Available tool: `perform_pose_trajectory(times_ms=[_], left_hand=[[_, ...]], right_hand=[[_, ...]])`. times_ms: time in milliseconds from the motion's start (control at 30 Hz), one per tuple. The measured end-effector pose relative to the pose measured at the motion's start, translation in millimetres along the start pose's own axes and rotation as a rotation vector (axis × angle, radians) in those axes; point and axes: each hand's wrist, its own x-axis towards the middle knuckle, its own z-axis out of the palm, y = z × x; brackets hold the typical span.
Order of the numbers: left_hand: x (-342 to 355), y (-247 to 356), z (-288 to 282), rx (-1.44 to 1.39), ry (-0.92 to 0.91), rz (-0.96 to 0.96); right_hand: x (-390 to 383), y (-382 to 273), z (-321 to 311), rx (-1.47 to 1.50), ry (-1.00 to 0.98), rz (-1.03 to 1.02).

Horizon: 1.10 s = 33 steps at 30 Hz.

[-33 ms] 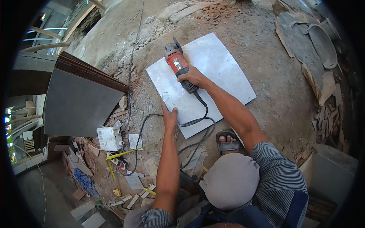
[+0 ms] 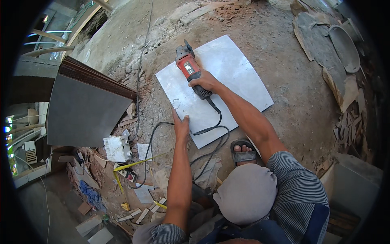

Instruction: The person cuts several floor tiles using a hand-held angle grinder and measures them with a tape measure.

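My right hand [image 2: 205, 81] is wrapped round the black rear body of a red and black angle grinder [image 2: 189, 67]. The grinder rests over the upper left part of a large, pale, glossy floor tile [image 2: 233, 73], its disc end pointing away from me. A black cord [image 2: 213, 105] runs from it over the tile and loops down toward me. At the tile's near left edge, my left hand [image 2: 181, 124] grips the border, thumb on top and the index finger along the side; its other fingers are mostly hidden.
Dark tiles [image 2: 87, 107] lean in a stack at the left. Near it lie a white box [image 2: 117, 148], a yellow tape measure [image 2: 125, 205] and cut tile strips [image 2: 142, 215]. Rubble [image 2: 130, 73] covers the ground. A sandalled foot [image 2: 243, 151] stands by the tile's near edge.
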Motion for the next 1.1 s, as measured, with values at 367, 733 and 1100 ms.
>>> perform_pose_trajectory(times_ms=[367,733,1100], left_hand=[[-3.0,5.9,2.3,-0.028,0.001,0.04],[1.4,-0.9,0.8,-0.011,0.002,0.018],[1.6,-1.2,-0.3,0.002,-0.012,0.057]], right_hand=[[-4.9,-6.4,-2.8,-0.032,-0.019,-0.058],[-4.7,-4.8,-3.3,-0.032,-0.02,-0.023],[8.0,-9.7,-6.1,-0.003,-0.084,-0.031]])
